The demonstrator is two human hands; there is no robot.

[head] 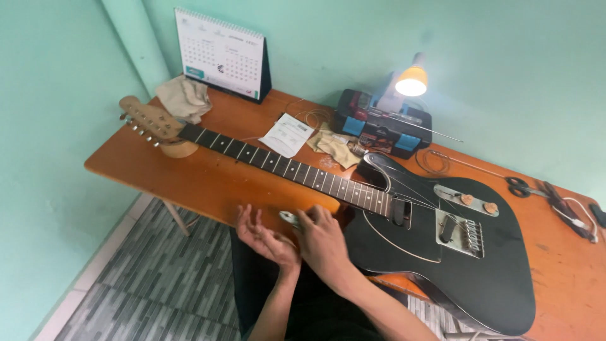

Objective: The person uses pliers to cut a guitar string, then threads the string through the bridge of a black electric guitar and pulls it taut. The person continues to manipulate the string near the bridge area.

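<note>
A black electric guitar (pixel 480 278) lies across an orange wooden table (pixel 208 180), its dark fretboard (pixel 284 165) running left to a pale headstock (pixel 146 119) propped on a small wooden rest. My left hand (pixel 264 239) hovers at the table's front edge, palm up, fingers spread, holding nothing. Right beside it, my right hand (pixel 323 241) is closed on a small metal tool (pixel 289 218) whose tip pokes out to the left. This hand sits just below the neck where it meets the guitar body.
At the back of the table are a desk calendar (pixel 219 55), a crumpled cloth (pixel 184 98), a paper sheet (pixel 287 134), a black toolbox (pixel 382 123) and a lit lamp (pixel 411 80). Scissors (pixel 519 186) and cables (pixel 571 211) lie far right. Grey tiled floor (pixel 139 284) shows below.
</note>
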